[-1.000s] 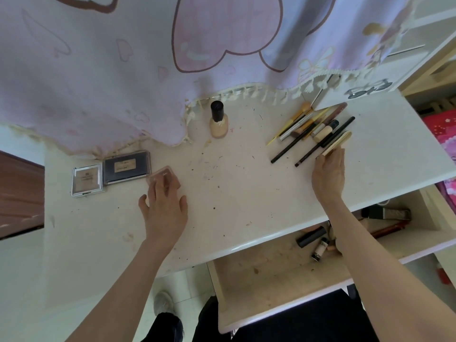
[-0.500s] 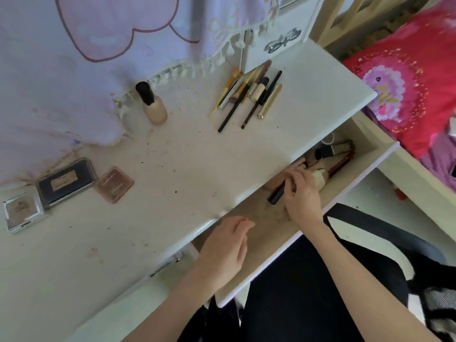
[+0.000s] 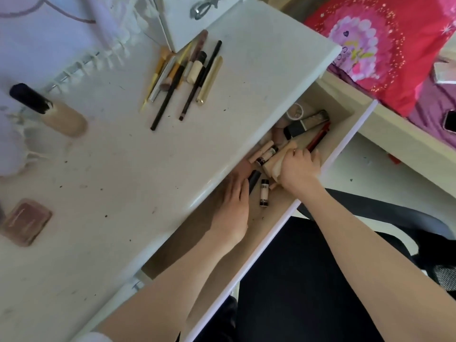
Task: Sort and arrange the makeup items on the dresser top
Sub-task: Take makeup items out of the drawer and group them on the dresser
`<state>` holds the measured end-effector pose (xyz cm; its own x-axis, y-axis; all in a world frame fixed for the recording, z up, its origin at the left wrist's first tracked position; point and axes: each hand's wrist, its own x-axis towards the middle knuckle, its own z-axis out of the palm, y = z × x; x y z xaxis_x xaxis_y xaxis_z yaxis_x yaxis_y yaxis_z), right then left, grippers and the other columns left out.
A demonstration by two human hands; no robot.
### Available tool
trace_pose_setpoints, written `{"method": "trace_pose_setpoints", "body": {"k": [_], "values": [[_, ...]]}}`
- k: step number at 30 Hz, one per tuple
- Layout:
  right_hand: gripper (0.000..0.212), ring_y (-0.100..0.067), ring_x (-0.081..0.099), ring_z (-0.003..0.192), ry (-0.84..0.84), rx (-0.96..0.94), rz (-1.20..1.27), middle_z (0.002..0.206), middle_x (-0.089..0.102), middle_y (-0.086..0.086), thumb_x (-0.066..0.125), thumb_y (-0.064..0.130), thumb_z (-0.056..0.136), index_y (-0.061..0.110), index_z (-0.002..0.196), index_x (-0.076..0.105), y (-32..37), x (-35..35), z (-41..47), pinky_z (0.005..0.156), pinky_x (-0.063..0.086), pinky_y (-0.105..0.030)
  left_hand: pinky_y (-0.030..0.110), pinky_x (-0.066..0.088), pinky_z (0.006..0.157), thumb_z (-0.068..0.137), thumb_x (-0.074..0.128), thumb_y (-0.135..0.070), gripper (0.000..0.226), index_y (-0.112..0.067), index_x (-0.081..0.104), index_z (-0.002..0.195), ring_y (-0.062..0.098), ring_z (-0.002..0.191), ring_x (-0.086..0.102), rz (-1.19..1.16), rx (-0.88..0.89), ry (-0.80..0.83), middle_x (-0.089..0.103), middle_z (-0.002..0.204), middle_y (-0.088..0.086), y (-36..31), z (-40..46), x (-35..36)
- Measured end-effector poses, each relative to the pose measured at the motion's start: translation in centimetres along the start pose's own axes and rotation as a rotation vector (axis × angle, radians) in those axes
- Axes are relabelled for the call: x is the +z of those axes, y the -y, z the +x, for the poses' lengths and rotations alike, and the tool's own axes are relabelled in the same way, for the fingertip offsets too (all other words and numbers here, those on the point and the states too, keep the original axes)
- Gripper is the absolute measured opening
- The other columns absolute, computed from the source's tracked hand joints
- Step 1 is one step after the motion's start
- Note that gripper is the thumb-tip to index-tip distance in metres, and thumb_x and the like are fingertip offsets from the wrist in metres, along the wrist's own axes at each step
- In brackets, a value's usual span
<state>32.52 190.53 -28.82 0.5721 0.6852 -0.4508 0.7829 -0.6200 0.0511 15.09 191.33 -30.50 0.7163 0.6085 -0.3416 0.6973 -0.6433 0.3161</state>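
**Pencils lined up, drawer still to empty**

You are partway through. On the bench (image 3: 138, 169), up and to the left of both hands, a row of pencils and brushes (image 3: 183, 75) already lies side by side, with a gold tube (image 3: 209, 79) at its right edge. Farther left stands a foundation bottle (image 3: 60, 114) with a dark cap, and near the bench's left edge lies a pink compact (image 3: 24, 222). What is left, as I judge it, is the loose clutter in the open drawer (image 3: 343, 112), which has yet to come up onto the bench and be grouped.

Your right hand (image 3: 299, 170) is down in the drawer, its grip clenched around a beige tube (image 3: 274, 166) whose end sticks out to the left of your knuckles. Just beyond that hand lie a red pencil (image 3: 318, 139), a black-capped tube (image 3: 296, 128) and more small tubes.

Your left hand (image 3: 233, 208) reaches into the drawer beside it, fingers straight and released, grasping nothing; the fingertips sit right next to a dark tube (image 3: 254, 181), though I cannot tell whether they touch it. A small black-capped vial (image 3: 264, 192) lies between your two hands on the drawer floor.
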Motion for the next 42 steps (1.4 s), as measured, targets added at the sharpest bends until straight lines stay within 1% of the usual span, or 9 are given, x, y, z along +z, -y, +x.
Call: {"method": "trace_pose_setpoints", "body": {"k": [6, 10, 14, 21, 24, 27, 32, 38, 42], "values": [[0.081, -0.034, 0.035, 0.128, 0.077, -0.019, 0.061, 0.14, 0.032, -0.02, 0.065, 0.025, 0.081, 0.0, 0.141, 0.017, -0.7, 0.5, 2.8, 0.104, 0.032, -0.043, 0.038, -0.01, 0.111, 0.089, 0.04, 0.007, 0.075, -0.001, -0.009, 0.145, 0.031, 0.143, -0.01, 0.179, 0.0, -0.052, -0.011, 0.154, 0.017, 0.1, 3.6, 1.2], [0.085, -0.033, 0.032, 0.125, 0.165, -0.023, 0.032, 0.139, 0.027, -0.016, 0.074, 0.034, 0.076, 0.004, 0.139, 0.026, -0.8, -0.5, 2.6, 0.099, 0.036, -0.04, 0.039, 0.042, 0.096, 0.067, 0.07, 0.001, 0.079, -0.003, 0.036, 0.138, 0.032, 0.113, 0.049, 0.26, -0.005, -0.074, 0.047, 0.129, 0.016, -0.4, 2.3, 1.4], [0.058, -0.033, 0.032, 0.124, 0.158, -0.066, -0.032, 0.138, 0.032, -0.017, 0.066, 0.024, 0.083, 0.006, 0.132, 0.041, -0.8, -0.6, 2.4, 0.098, 0.034, -0.041, 0.033, 0.051, 0.066, 0.033, 0.083, -0.002, 0.08, -0.009, 0.063, 0.11, 0.027, 0.083, 0.058, 0.321, 0.01, -0.07, 0.059, 0.099, 0.011, -0.1, 2.3, 1.3], [0.037, -0.032, 0.03, 0.127, 0.108, -0.133, 0.066, 0.133, 0.043, -0.018, 0.051, 0.018, 0.091, 0.008, 0.126, 0.047, -1.0, -1.0, 0.8, 0.094, 0.033, -0.039, 0.043, 0.03, 0.107, 0.072, 0.065, 0.001, 0.074, -0.009, 0.033, 0.137, 0.035, 0.134, 0.028, 0.362, 0.027, 0.041, 0.031, 0.143, 0.018, 0.0, 2.1, 0.9], [0.037, -0.031, 0.034, 0.127, 0.074, -0.146, 0.124, 0.126, 0.05, -0.015, 0.05, 0.023, 0.09, 0.01, 0.124, 0.046, -0.7, -0.9, -0.5, 0.092, 0.036, -0.038, 0.041, 0.03, 0.103, 0.074, 0.064, -0.003, 0.068, -0.009, 0.032, 0.134, 0.033, 0.129, 0.032, 0.386, -0.014, 0.09, 0.032, 0.137, 0.018, -0.1, 1.3, 1.1], [0.036, -0.032, 0.048, 0.109, -0.01, -0.125, 0.282, 0.121, 0.049, -0.015, 0.053, 0.03, 0.089, 0.009, 0.118, 0.048, -0.5, -0.7, -2.0, 0.08, 0.039, -0.035, 0.034, 0.049, 0.079, 0.041, 0.086, -0.011, 0.071, -0.011, 0.058, 0.106, 0.026, 0.09, 0.059, 0.275, -0.095, 0.089, 0.055, 0.1, 0.012, 0.0, 0.5, 0.7], [0.021, -0.026, 0.053, 0.093, -0.147, -0.128, 0.917, 0.108, 0.049, -0.005, 0.063, 0.019, 0.077, 0.014, 0.095, 0.055, -0.2, -1.1, -5.0, 0.071, 0.04, -0.028, 0.031, 0.032, 0.1, 0.081, 0.063, -0.034, 0.083, -0.014, 0.013, 0.144, 0.026, 0.124, 0.036, -0.201, -0.155, 0.202, 0.027, 0.139, 0.01, 0.2, -2.0, -1.2], [0.024, 0.003, 0.05, 0.063, -0.244, -0.141, 1.305, 0.075, 0.055, 0.011, 0.065, 0.011, 0.081, 0.031, 0.078, 0.052, 2.9, -5.4, -9.2, 0.057, 0.04, -0.008, 0.019, 0.034, 0.094, 0.077, 0.065, -0.039, 0.071, -0.026, 0.029, 0.136, 0.007, 0.12, 0.039, -0.566, -0.128, 0.022, 0.036, 0.133, -0.009, 0.3, -7.1, -6.8], [0.01, -0.003, 0.057, 0.076, -0.244, -0.151, 1.451, 0.08, 0.062, 0.009, 0.064, 0.014, 0.083, 0.022, 0.09, 0.062, 6.9, -8.4, -10.5, 0.073, 0.05, -0.025, 0.023, 0.039, 0.095, 0.075, 0.065, -0.04, 0.069, -0.027, 0.033, 0.134, 0.006, 0.118, 0.042, -0.573, -0.154, -0.121, 0.039, 0.129, -0.011, 2.7, -9.6, -10.7]]}}
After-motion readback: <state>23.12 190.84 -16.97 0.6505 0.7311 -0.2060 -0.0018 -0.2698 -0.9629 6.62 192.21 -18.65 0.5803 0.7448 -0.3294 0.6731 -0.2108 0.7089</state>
